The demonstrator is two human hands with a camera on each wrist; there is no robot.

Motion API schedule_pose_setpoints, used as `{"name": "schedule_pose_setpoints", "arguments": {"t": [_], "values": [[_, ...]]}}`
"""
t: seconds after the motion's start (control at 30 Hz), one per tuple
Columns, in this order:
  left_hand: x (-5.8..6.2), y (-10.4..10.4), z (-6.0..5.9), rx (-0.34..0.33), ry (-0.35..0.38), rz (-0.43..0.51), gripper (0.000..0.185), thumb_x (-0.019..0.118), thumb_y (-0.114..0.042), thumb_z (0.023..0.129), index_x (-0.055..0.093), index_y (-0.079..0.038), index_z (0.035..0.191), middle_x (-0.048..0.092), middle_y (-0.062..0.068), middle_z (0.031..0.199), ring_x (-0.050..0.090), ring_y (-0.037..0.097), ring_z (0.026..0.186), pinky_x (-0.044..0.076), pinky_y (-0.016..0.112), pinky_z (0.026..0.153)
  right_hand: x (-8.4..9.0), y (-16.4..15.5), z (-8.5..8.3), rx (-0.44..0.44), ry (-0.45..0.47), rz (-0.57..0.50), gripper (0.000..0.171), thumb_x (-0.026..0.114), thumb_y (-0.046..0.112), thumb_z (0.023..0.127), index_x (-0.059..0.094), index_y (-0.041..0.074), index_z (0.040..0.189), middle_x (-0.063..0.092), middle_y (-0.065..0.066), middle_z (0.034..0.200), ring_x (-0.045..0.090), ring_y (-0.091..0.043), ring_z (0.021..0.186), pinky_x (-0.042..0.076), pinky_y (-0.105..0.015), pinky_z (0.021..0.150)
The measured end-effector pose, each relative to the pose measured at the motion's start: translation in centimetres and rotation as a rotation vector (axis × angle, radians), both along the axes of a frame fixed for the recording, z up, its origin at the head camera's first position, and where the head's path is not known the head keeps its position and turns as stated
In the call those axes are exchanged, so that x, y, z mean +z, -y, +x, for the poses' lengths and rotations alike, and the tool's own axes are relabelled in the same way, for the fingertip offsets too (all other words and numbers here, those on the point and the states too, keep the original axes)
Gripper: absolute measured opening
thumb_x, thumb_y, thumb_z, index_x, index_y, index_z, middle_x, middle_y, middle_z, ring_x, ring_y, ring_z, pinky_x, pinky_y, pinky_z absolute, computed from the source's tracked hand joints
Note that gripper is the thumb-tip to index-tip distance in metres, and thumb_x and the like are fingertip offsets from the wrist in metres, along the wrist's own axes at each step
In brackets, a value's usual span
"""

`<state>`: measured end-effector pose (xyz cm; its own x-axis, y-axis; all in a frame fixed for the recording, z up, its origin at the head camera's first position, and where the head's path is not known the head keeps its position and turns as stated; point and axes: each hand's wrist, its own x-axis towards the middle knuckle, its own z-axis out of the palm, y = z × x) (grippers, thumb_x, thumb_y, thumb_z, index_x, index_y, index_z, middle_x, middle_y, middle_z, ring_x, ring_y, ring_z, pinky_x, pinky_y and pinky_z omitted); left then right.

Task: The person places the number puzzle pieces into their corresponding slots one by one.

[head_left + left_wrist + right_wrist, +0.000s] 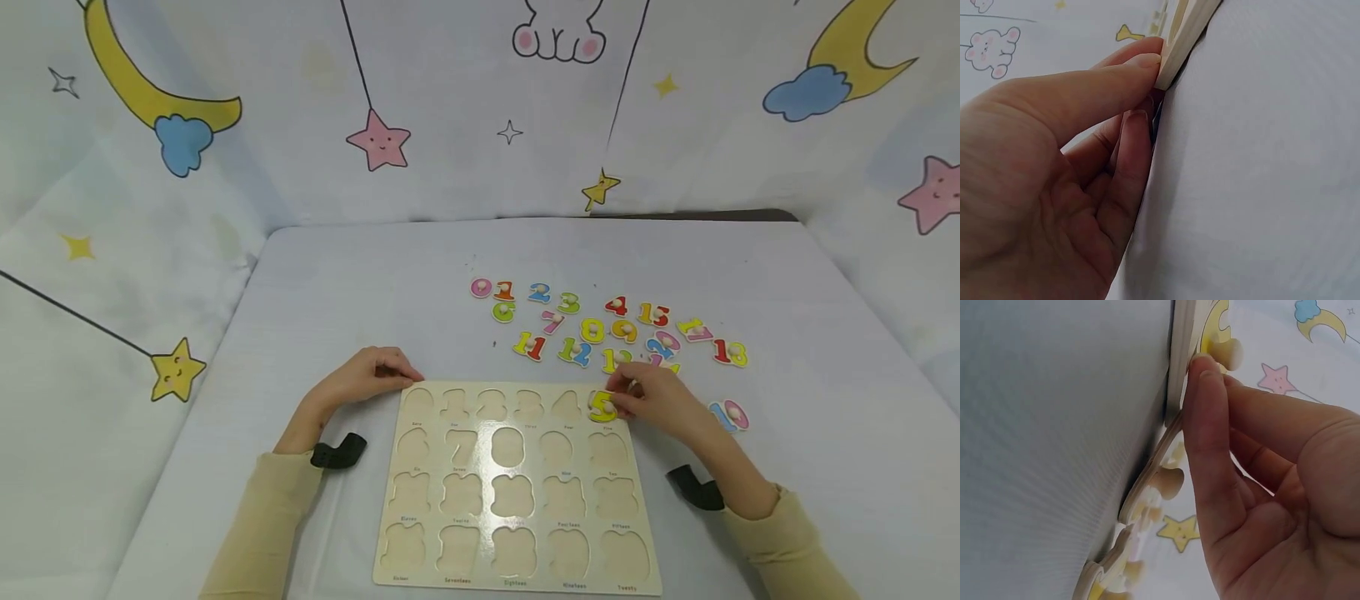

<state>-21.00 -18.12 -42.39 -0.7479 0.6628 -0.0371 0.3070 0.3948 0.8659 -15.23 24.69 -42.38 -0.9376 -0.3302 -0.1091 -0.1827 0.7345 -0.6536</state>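
Note:
A wooden number puzzle board (pixel 480 454) with shaped recesses lies on the table. At its far left corner my left hand (pixel 371 372) grips the edge; in the left wrist view the thumb (pixel 1141 60) lies on the board's edge (pixel 1180 47), other fingers below. My right hand (pixel 656 400) pinches the right edge of a yellow number 5 piece (pixel 602 407) at the top-right recess. In the right wrist view, the fingertips (pixel 1205 367) meet beside that piece, close to its wooden knob (pixel 1230 354). The board's other recesses show bare wood.
Several knobbed number pieces lie beyond the board, among them the 8 (pixel 592 331), the 11 (pixel 528 346) and the 13 (pixel 731 352). The 10 piece (pixel 729 415) lies right of the board, by the right wrist. A patterned cloth (pixel 450 67) hangs behind the white table (pixel 360 275).

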Motion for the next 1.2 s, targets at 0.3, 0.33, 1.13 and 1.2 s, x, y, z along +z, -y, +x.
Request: {"name": "schedule_pose_setpoints", "arguments": {"t": [0.3, 0.33, 1.13, 1.2], "values": [[-0.8, 0.4, -0.2, -0.013, -0.010, 0.031, 0.016, 0.064, 0.003, 0.086, 0.071, 0.004, 0.101, 0.064, 0.013, 0.095, 0.056, 0.022, 0.088, 0.044, 0.028, 0.075, -0.3, 0.6, 0.2, -0.012, -0.049, 0.069, 0.011, 0.070, 0.008, 0.084, 0.062, 0.010, 0.091, 0.051, 0.003, 0.075, 0.048, -0.017, 0.071, 0.044, -0.028, 0.059], [-0.8, 0.4, -0.2, -0.013, -0.010, 0.032, 0.016, 0.064, 0.003, 0.086, 0.071, 0.004, 0.101, 0.064, 0.013, 0.095, 0.056, 0.022, 0.088, 0.044, 0.029, 0.075, -0.3, 0.7, 0.2, -0.008, -0.056, 0.073, 0.011, 0.070, 0.008, 0.084, 0.062, 0.010, 0.091, 0.051, 0.003, 0.075, 0.048, -0.017, 0.071, 0.044, -0.028, 0.059], [0.0, 0.1, 0.0, -0.019, -0.002, 0.028, 0.017, 0.063, 0.007, 0.086, 0.069, 0.007, 0.101, 0.063, 0.016, 0.095, 0.056, 0.027, 0.089, 0.044, 0.029, 0.076, 0.6, 2.6, 1.4, 0.203, -0.293, 0.356, 0.028, 0.080, 0.017, 0.074, 0.070, 0.013, 0.100, 0.061, -0.002, 0.098, 0.057, -0.021, 0.088, 0.050, -0.036, 0.073], [0.0, 0.1, 0.1, -0.021, -0.001, 0.032, 0.017, 0.063, 0.007, 0.086, 0.069, 0.008, 0.101, 0.063, 0.017, 0.095, 0.056, 0.027, 0.089, 0.044, 0.029, 0.076, 0.6, 2.4, 1.4, 0.221, -0.312, 0.345, 0.027, 0.080, 0.015, 0.074, 0.070, 0.012, 0.099, 0.062, -0.001, 0.097, 0.057, -0.021, 0.090, 0.050, -0.037, 0.075]]}}
